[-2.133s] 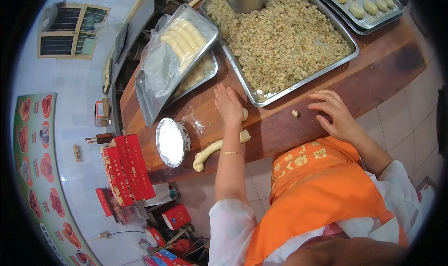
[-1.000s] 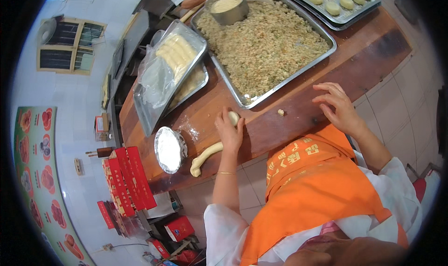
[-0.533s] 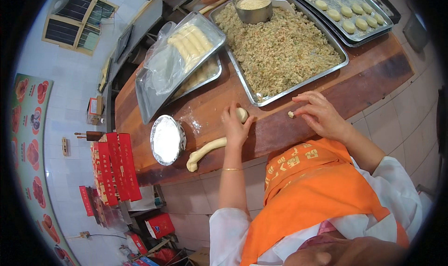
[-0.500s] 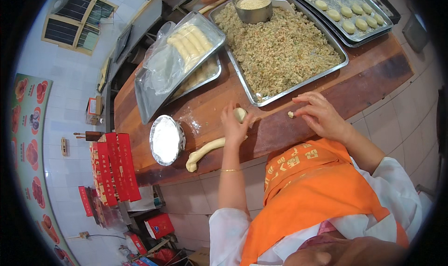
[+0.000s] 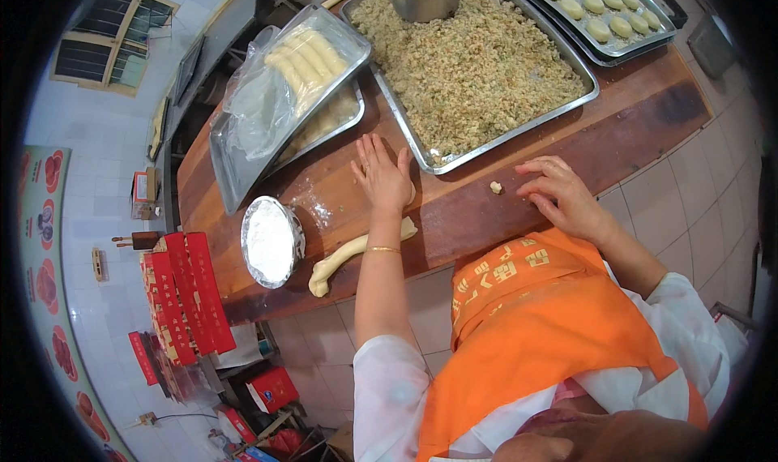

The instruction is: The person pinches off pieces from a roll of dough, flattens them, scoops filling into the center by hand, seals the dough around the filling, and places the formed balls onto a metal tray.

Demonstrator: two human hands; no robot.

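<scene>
Lying open and flat, perhaps for even pressure, the left grip (image 5: 384,178) hides anything beneath; the open, half-curled right grip (image 5: 561,196) is near a pale dough crumb (image 5: 496,187). A thick, pale-yellow dough rope (image 5: 344,262) lies near the left grip, probably for easy reach.

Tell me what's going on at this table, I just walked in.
Someone in an orange apron has both bare hands at a wooden table. The left hand is spread palm down, hiding most of what's under it. A dough roll runs beneath the left forearm. The right hand is open beside a small dough scrap, not touching it. Beyond sits a tray of crumbly mixture.
</scene>
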